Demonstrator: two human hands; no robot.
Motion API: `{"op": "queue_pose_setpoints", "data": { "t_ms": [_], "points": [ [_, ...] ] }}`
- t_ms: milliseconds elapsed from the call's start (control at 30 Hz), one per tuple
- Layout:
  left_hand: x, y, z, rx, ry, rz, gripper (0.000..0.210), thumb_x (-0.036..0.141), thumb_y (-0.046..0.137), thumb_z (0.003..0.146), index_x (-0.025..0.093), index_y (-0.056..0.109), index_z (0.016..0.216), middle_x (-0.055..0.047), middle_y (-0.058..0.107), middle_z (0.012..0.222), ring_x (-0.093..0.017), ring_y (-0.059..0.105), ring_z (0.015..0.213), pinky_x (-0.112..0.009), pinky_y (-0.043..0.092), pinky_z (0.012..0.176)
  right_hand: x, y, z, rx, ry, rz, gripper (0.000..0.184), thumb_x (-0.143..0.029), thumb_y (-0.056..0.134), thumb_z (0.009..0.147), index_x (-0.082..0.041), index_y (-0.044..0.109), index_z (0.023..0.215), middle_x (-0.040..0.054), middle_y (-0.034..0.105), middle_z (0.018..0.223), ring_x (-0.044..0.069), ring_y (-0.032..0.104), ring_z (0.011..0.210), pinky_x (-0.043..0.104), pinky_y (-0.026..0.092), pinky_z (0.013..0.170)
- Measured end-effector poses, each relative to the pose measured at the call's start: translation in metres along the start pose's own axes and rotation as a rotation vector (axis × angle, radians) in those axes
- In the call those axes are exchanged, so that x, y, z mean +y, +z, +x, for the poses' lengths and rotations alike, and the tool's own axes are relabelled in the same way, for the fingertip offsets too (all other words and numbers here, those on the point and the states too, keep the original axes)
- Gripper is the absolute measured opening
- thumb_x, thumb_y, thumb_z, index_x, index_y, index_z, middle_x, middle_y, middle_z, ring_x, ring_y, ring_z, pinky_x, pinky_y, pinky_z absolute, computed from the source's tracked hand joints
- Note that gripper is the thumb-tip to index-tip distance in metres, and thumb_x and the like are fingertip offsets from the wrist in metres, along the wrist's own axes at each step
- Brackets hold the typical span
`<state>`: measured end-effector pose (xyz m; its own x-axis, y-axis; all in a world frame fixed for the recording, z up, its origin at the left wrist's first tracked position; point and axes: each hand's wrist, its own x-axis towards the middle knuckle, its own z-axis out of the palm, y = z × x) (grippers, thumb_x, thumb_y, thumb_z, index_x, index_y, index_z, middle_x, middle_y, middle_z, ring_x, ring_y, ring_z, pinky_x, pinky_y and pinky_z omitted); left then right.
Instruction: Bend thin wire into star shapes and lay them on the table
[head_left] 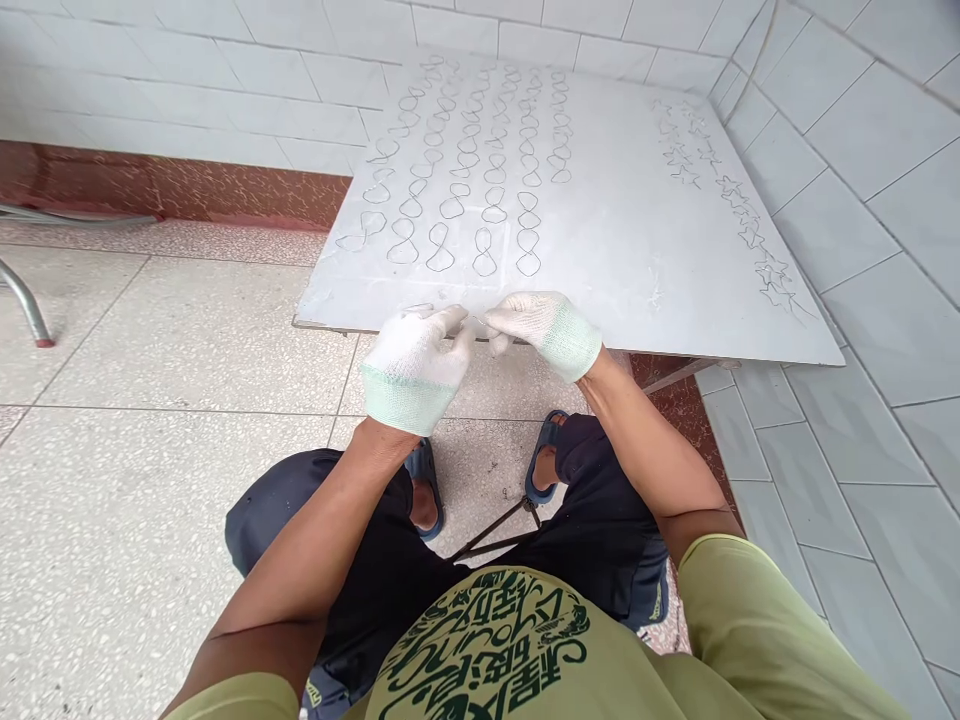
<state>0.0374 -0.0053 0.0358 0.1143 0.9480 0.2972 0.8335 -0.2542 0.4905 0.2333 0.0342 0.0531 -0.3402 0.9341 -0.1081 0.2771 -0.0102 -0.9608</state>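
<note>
My left hand [420, 360], in a white knitted glove with a pale green cuff, is closed in a pinch at the front edge of the white board [607, 255]. Gloved the same way, my right hand [544, 325] pinches just to its right, with the fingertips of both hands nearly meeting. What lies between the fingers is too thin and small to make out. Beyond my hands, several thin dark wire-like figure-eight shapes [529, 236] lie in rows on the board. A column of star-shaped outlines [774, 285] runs along its right side.
A tiled wall [457, 32] stands behind the board, and another tiled wall [885, 240] closes the right side. On the left floor is a curved metal leg [26, 305]. My knees and slippered feet are below the board's front edge.
</note>
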Motion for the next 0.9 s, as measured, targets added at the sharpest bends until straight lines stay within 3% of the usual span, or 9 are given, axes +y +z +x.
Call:
{"op": "queue_pose_setpoints", "data": {
  "t_ms": [233, 367, 533, 767, 900],
  "points": [
    [-0.007, -0.001, 0.001, 0.033, 0.003, -0.057, 0.035, 0.02, 0.055, 0.105, 0.024, 0.078, 0.08, -0.009, 0.08, 0.086, -0.029, 0.078, 0.094, -0.04, 0.057, 0.084, 0.016, 0.0, 0.013, -0.065, 0.01, 0.065, 0.034, -0.049, 0.072, 0.107, -0.021, 0.081, 0.09, 0.0071, 0.088, 0.091, 0.02, 0.081, 0.087, 0.034, 0.065, 0.089],
    [-0.009, 0.0, 0.002, 0.019, 0.008, -0.065, 0.038, 0.021, 0.053, 0.107, 0.024, 0.077, 0.077, -0.008, 0.08, 0.085, -0.028, 0.077, 0.089, -0.039, 0.057, 0.081, 0.015, 0.008, 0.011, -0.027, -0.061, -0.068, 0.023, -0.043, 0.077, 0.1, -0.023, 0.081, 0.089, 0.0044, 0.087, 0.1, 0.021, 0.079, 0.096, 0.034, 0.063, 0.09],
    [-0.009, 0.004, 0.0, 0.021, -0.02, -0.078, 0.035, 0.024, 0.056, 0.107, 0.023, 0.083, 0.086, -0.009, 0.084, 0.094, -0.029, 0.08, 0.094, -0.038, 0.058, 0.081, 0.017, 0.019, 0.006, 0.061, -0.112, -0.212, 0.02, -0.039, 0.074, 0.098, -0.025, 0.079, 0.085, 0.001, 0.086, 0.098, 0.02, 0.078, 0.098, 0.034, 0.06, 0.092],
    [-0.006, -0.002, -0.002, -0.004, 0.011, -0.11, 0.037, 0.026, 0.056, 0.109, 0.022, 0.092, 0.103, -0.009, 0.088, 0.104, -0.027, 0.08, 0.091, -0.038, 0.058, 0.082, 0.013, 0.017, 0.004, 0.055, -0.127, -0.133, 0.023, -0.036, 0.069, 0.102, -0.025, 0.076, 0.082, 0.0017, 0.086, 0.092, 0.02, 0.078, 0.096, 0.034, 0.059, 0.096],
    [-0.006, -0.003, -0.001, -0.038, -0.032, -0.109, 0.038, 0.025, 0.056, 0.11, 0.025, 0.093, 0.106, -0.006, 0.088, 0.098, -0.027, 0.08, 0.092, -0.036, 0.056, 0.083, 0.013, 0.015, 0.004, 0.063, -0.103, -0.112, 0.031, -0.038, 0.065, 0.106, -0.026, 0.074, 0.079, 0.0014, 0.085, 0.087, 0.02, 0.078, 0.094, 0.035, 0.059, 0.1]
  ]
}}
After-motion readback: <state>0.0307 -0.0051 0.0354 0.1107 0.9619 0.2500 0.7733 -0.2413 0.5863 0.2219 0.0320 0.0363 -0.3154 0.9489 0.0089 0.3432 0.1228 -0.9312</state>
